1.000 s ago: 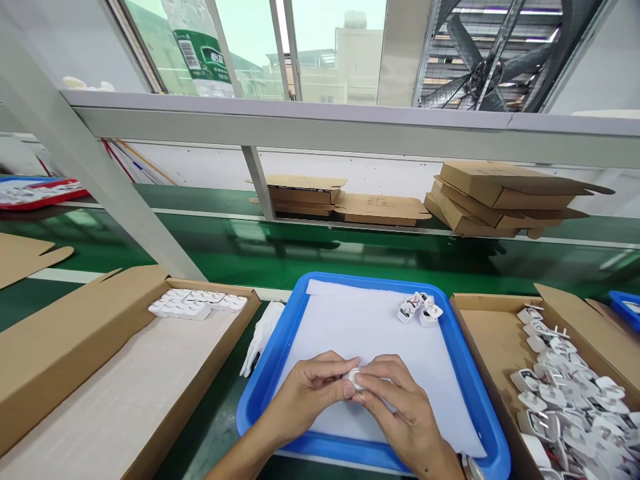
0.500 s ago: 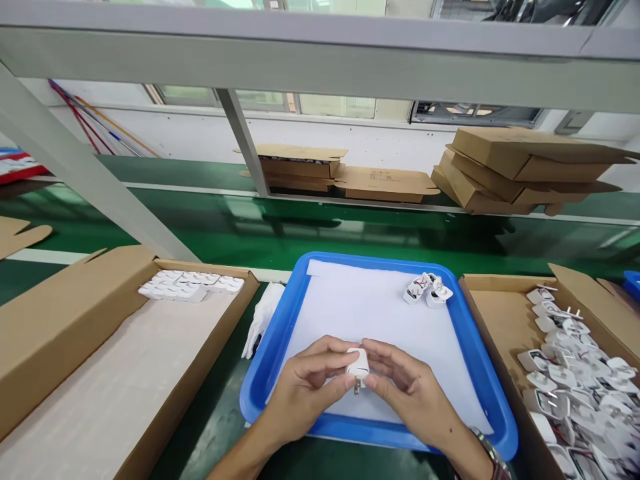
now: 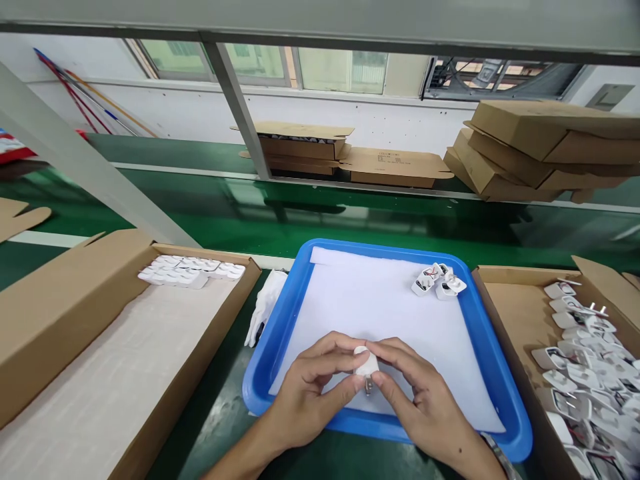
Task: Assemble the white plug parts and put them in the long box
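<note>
Head view: the plug [image 3: 367,365] has turned since a second ago, and its prongs [image 3: 369,385] now point toward me, leaving that end in sight. My left hand [image 3: 317,393] and right hand [image 3: 423,397] grip it between fingertips, over the tray [image 3: 255,385].

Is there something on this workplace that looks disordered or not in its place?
Two things. The white casings in the right-hand box lie jumbled, some open with wires showing, unlike the neatly grouped white pieces in the left-hand box. Behind, the stacked cartons sit askew.
</note>
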The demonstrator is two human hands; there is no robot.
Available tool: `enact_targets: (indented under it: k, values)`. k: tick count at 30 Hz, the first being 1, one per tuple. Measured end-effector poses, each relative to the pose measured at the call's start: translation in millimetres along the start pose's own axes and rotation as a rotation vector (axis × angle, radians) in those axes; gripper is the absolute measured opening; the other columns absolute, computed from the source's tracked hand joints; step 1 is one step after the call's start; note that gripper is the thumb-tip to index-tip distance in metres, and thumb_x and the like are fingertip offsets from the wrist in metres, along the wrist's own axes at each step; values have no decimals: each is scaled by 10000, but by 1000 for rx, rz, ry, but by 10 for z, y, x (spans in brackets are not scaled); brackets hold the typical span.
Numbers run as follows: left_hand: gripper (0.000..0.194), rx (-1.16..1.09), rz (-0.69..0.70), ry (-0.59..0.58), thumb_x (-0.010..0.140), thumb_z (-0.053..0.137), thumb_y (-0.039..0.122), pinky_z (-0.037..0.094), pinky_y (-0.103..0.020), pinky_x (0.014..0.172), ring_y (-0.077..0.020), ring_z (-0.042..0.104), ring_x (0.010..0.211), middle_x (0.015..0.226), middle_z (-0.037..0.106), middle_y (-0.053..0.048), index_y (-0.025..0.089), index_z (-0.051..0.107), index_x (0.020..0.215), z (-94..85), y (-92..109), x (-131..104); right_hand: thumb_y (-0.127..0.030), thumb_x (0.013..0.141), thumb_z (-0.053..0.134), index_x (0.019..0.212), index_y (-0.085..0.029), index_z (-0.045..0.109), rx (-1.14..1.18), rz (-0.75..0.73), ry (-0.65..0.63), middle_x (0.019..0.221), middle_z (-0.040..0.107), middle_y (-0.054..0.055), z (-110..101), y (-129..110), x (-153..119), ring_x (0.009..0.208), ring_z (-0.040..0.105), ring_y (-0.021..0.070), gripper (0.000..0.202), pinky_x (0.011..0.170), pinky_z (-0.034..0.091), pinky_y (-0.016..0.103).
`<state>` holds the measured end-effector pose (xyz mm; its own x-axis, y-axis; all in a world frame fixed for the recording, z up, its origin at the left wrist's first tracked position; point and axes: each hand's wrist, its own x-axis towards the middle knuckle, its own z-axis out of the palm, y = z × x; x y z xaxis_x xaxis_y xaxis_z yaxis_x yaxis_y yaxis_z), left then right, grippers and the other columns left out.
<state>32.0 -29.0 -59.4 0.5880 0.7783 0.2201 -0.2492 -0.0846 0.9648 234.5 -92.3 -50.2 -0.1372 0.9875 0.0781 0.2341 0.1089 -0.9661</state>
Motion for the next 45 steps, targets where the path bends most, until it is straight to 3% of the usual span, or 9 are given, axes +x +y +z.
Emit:
enact_targets:
  k: [13,20,26,30,34,37,41,43,45]
  values:
    - [176,-62,-111,103,945,724,215,595,-299,733,-171,689,828,1071,637,-75,258,787,1104,129,6,22,-328,1052,547,1347,-288,664,55,59,-8,1233,689,91,3,23,35,1112,679,225,319,942,589,340]
    - [221,-35,-253,88,937,736,330,577,-351,897,-269,705,1045,1131,758,-103,232,798,1126,95,6,93,-410,1024,598,1218,-258,714,88,158,52,1051,740,41,-38,1,69,986,686,207,273,889,562,322]
    - [361,-120,-403,75,910,757,396,563,-392,925,-258,710,944,999,791,-86,203,769,1215,44,31,92,-493,1050,524,1205,-269,724,141,212,61,1131,759,40,-47,16,90,1072,691,230,338,922,535,337]
    - [454,-123,-291,80,774,875,226,565,-356,915,-255,679,1060,1213,687,-102,230,745,1210,90,-43,90,-515,1039,532,1207,-263,727,155,203,78,1193,757,56,-40,30,97,1136,690,243,360,996,529,353]
    - [356,25,-132,185,771,827,153,590,-313,831,-213,694,962,1089,603,-66,219,740,1110,193,-108,72,-573,992,576,1173,-255,739,113,220,121,1196,770,66,-19,90,77,1143,704,261,401,1025,540,354]
    - [369,158,-84,226,788,794,160,591,-302,809,-221,701,954,1088,638,-78,210,713,1144,210,39,-25,-631,949,595,1157,-251,756,62,243,141,1193,782,78,-8,167,63,1151,717,288,463,1012,566,359]
    - [397,627,-64,254,832,775,207,562,-337,932,-260,677,1062,1182,717,-89,242,701,1221,-18,583,-219,-675,898,628,1181,-280,771,-3,337,116,1243,775,80,-44,305,58,1200,702,327,506,923,621,352]
    - [359,856,-53,320,880,734,286,554,-355,954,-275,679,1085,1202,731,-86,242,693,1234,-338,888,-257,-672,900,629,1225,-325,757,-34,394,61,1332,736,60,-71,379,56,1248,675,334,493,878,637,339]
    - [345,1106,-34,465,884,710,361,535,-395,983,-305,676,1110,1207,740,-99,219,701,1198,-799,1110,-220,-667,906,625,1262,-353,738,-49,408,29,1392,699,49,-87,441,53,1275,655,342,488,867,642,344]
